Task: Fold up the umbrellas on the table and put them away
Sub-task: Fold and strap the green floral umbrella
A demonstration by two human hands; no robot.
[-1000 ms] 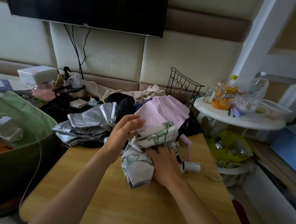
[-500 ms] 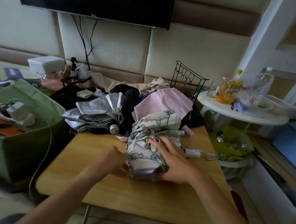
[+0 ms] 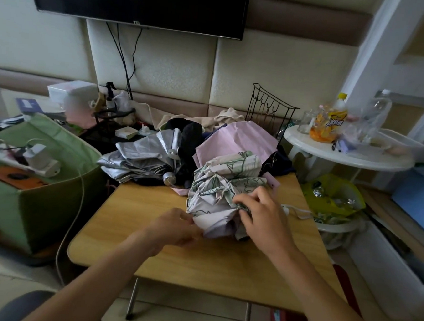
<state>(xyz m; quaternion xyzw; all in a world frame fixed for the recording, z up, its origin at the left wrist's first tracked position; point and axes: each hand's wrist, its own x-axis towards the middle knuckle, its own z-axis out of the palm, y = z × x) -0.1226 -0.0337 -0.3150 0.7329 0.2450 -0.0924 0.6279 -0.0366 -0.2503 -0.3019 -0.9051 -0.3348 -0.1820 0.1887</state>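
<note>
A collapsed umbrella with white cloth and a green leaf print (image 3: pixel 219 185) lies crumpled on the wooden table (image 3: pixel 199 263). My left hand (image 3: pixel 177 226) pinches the near edge of its cloth at the lower left. My right hand (image 3: pixel 262 215) grips the bunched cloth on its right side, fingers curled into the folds. Its white handle (image 3: pixel 286 209) sticks out to the right behind my right hand. Behind it lie a silver umbrella (image 3: pixel 141 159) with a black lining and a pink umbrella (image 3: pixel 234 143), both loosely collapsed at the table's far edge.
A green fabric bin (image 3: pixel 37 199) with a charger and cable stands at the left. A black wire rack (image 3: pixel 271 109) rises behind the umbrellas. A round white side table (image 3: pixel 350 159) with bottles stands at the right, a bin with a yellow bag (image 3: pixel 332 200) below it.
My left hand came down from the top of the printed umbrella to its near lower edge. My right hand shifted up onto the bunched cloth. The view pulled back from the table.
</note>
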